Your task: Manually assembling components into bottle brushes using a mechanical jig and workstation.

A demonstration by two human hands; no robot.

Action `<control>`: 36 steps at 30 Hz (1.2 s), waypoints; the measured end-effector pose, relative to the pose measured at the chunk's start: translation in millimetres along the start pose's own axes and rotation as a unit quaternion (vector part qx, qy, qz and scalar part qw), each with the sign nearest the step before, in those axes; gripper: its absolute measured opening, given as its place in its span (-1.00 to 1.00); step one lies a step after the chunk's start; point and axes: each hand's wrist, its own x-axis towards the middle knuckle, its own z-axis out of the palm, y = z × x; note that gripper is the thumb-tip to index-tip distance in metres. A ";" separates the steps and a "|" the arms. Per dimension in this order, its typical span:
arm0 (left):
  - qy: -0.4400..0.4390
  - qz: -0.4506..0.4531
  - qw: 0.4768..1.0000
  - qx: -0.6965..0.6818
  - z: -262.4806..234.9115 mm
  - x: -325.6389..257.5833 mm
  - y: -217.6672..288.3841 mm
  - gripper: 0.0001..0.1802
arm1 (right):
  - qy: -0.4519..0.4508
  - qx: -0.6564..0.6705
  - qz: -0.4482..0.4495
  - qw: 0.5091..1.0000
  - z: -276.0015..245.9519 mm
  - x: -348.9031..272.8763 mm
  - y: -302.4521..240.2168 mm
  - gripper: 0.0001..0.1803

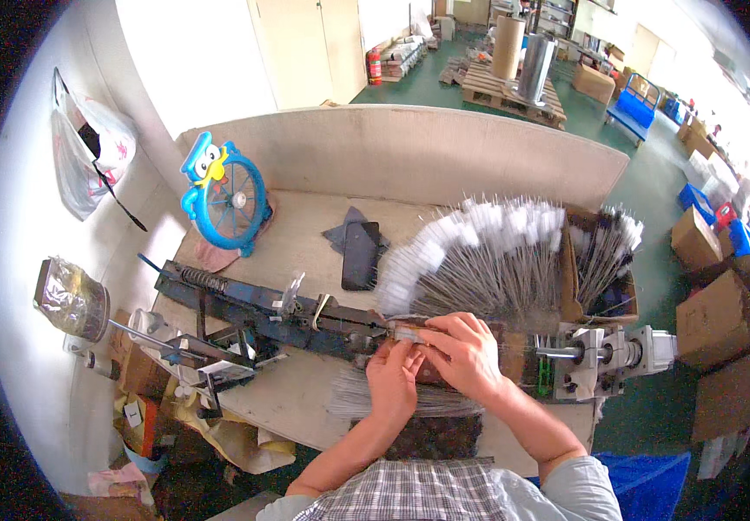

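Observation:
My left hand and my right hand meet at the right end of a long dark metal machine. Fingertips of both hands are pinched on a small whitish piece at the machine's tip; its kind is too small to tell. Just behind my hands a big fan of thin wire brushes with white bristle heads lies on the bench. Below and in front of my wrists runs a bundle of thin pale wires, partly covered by my left forearm.
Right of my hands stands a motor-like unit with a metal shaft. A cardboard box holds dark-tipped wire brushes. Farther back are a black phone and a blue duck-shaped fan. A low board edges the bench's far side.

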 end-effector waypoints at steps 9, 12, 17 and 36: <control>0.011 -0.001 1.000 -0.011 -3.3 4.6 -3.4 -0.96 | 0.022 -0.006 0.019 1.000 11.2 5.7 -7.6 -0.63; 0.007 -0.019 0.999 -0.047 -8.7 7.0 -2.8 -0.94 | 0.031 -0.017 0.020 0.999 10.5 4.7 -6.4 -0.63; -0.005 0.002 1.000 -0.023 -5.7 7.5 -7.5 -0.92 | 0.035 -0.020 0.021 0.999 9.7 5.6 -5.6 -0.63; -0.056 -0.031 0.994 0.083 -1.3 -6.0 7.2 -0.31 | -0.033 -0.044 0.053 0.997 -23.1 -13.9 7.1 -0.89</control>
